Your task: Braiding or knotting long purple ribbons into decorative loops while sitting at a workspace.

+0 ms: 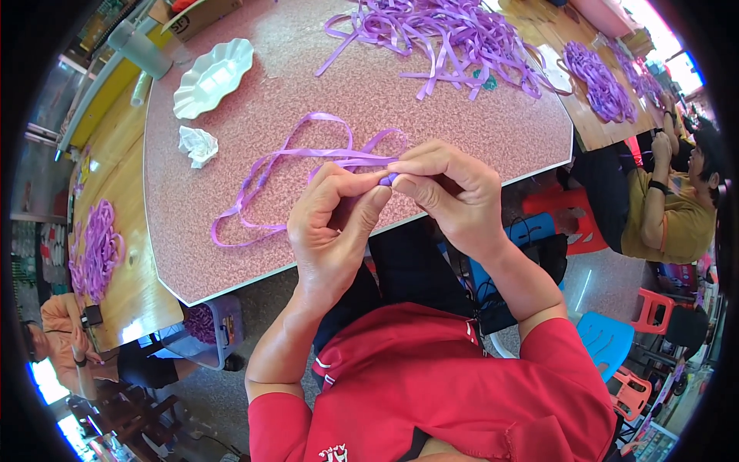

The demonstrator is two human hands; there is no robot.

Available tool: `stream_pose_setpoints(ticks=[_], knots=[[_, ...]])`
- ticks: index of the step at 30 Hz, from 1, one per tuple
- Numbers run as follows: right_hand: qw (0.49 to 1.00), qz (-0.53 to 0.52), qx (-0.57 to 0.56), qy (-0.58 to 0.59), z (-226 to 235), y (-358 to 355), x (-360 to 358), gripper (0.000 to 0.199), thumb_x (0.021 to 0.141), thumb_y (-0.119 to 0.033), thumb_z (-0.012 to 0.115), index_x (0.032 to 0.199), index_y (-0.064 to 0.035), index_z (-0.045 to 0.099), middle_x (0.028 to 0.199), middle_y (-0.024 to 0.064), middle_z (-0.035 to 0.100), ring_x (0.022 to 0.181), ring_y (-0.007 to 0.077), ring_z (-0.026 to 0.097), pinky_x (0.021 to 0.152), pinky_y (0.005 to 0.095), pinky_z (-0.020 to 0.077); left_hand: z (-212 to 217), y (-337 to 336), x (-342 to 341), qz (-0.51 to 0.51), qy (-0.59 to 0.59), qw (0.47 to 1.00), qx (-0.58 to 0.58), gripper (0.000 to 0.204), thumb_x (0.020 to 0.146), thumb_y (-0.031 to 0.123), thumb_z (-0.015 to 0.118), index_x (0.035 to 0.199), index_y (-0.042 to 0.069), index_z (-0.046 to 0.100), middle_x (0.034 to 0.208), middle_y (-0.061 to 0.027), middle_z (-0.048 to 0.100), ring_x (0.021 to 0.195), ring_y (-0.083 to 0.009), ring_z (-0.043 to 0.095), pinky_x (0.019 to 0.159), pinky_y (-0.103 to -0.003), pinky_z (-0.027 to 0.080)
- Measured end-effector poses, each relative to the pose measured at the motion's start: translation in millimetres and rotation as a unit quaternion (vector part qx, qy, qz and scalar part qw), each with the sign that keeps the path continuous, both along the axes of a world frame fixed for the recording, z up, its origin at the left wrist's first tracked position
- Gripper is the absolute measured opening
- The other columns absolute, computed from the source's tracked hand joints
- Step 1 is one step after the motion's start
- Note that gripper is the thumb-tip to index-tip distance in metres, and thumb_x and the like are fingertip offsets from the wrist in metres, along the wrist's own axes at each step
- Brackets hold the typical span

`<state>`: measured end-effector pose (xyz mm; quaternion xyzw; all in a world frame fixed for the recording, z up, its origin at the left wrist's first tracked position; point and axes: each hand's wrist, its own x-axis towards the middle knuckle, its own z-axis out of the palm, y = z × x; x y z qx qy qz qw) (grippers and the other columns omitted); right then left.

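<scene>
Nearest the camera: the wearer's red shirt (454,377). Beyond it, the left hand (329,219) and right hand (456,192) met above the near edge of the table, thumbs and forefingers closed in a pinch on a small purple piece (388,179). Whether this was part of the purple ribbon (315,152) could not be told. The ribbon ran from the fingertips and lay in loose loops to the left.

Surface: pink speckled tabletop (269,88), pale edging, angled corners. Farther back at left lay a crumpled white tissue (198,146), then a scalloped white dish (214,78). A tangled heap of purple ribbons (462,35) covered the far right portion.

Room: wooden tables flanked both sides, each with a purple bundle, left (98,250) and right (600,81). A clear tub (229,319) stood below the left one. Stools, one red (573,219), one blue (604,343), stood at right. One seated person was visible on each side, right (670,208) and left (61,323).
</scene>
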<state>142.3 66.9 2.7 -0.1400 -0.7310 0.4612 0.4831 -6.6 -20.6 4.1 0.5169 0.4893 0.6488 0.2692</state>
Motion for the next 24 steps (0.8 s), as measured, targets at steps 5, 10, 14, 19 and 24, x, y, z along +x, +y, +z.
stream_pose_setpoints(ticks=[5, 10, 14, 19, 24], knots=[[0.996, 0.001, -0.09, 0.028, -2.3, -12.6, -3.7, 0.011, 0.09, 0.001, 0.065, 0.101, 0.0023, 0.066, 0.096, 0.0113, 0.065, 0.062, 0.0066, 0.054, 0.049, 0.0191, 0.0411, -0.4, 0.4, 1.2, -0.021, -0.067, 0.997, -0.01, 0.008, 0.087, -0.001, 0.07, 0.094, -0.001, 0.066, 0.082, -0.0007, 0.053, 0.07, -0.0056, 0.048, 0.059, -0.02, 0.037], [0.969, 0.043, -0.233, 0.067, 0.8, -19.3, -4.5, 0.01, 0.092, 0.0, 0.063, 0.102, 0.0023, 0.065, 0.098, 0.0121, 0.064, 0.061, 0.0072, 0.054, 0.048, 0.0194, 0.0413, 0.2, 1.1, -0.7, 0.023, 0.051, 0.998, 0.026, 0.008, 0.086, 0.0, 0.071, 0.093, 0.0, 0.066, 0.077, 0.0011, 0.051, 0.065, -0.0048, 0.044, 0.054, -0.02, 0.032], [0.987, 0.01, -0.142, 0.072, -3.0, -16.7, -6.6, 0.009, 0.093, 0.001, 0.062, 0.101, 0.0021, 0.064, 0.098, 0.0131, 0.064, 0.062, 0.007, 0.055, 0.049, 0.0195, 0.042, -0.5, 3.7, 0.0, 0.012, 0.038, 0.999, 0.03, 0.008, 0.086, 0.001, 0.072, 0.093, 0.0, 0.067, 0.075, 0.0015, 0.05, 0.063, -0.0042, 0.041, 0.051, -0.021, 0.029], [0.997, -0.022, -0.031, 0.07, -6.6, -13.5, -9.1, 0.008, 0.092, 0.001, 0.063, 0.099, 0.0015, 0.065, 0.097, 0.0135, 0.064, 0.062, 0.0064, 0.054, 0.049, 0.0195, 0.0424, -0.2, 2.1, 2.2, 0.003, -0.011, 0.999, 0.031, 0.008, 0.086, 0.001, 0.072, 0.091, 0.0, 0.067, 0.075, 0.0011, 0.05, 0.062, -0.0045, 0.04, 0.051, -0.021, 0.028], [0.989, -0.006, 0.146, 0.027, 6.3, 6.9, -6.4, 0.01, 0.086, 0.0, 0.07, 0.095, 0.0012, 0.066, 0.09, 0.0132, 0.066, 0.062, 0.0084, 0.058, 0.05, 0.0202, 0.0447, 4.4, 3.9, -11.5, -0.005, 0.062, 0.997, 0.049, 0.009, 0.084, -0.001, 0.073, 0.09, 0.0, 0.066, 0.073, -0.0006, 0.052, 0.06, -0.0059, 0.042, 0.05, -0.022, 0.03]])
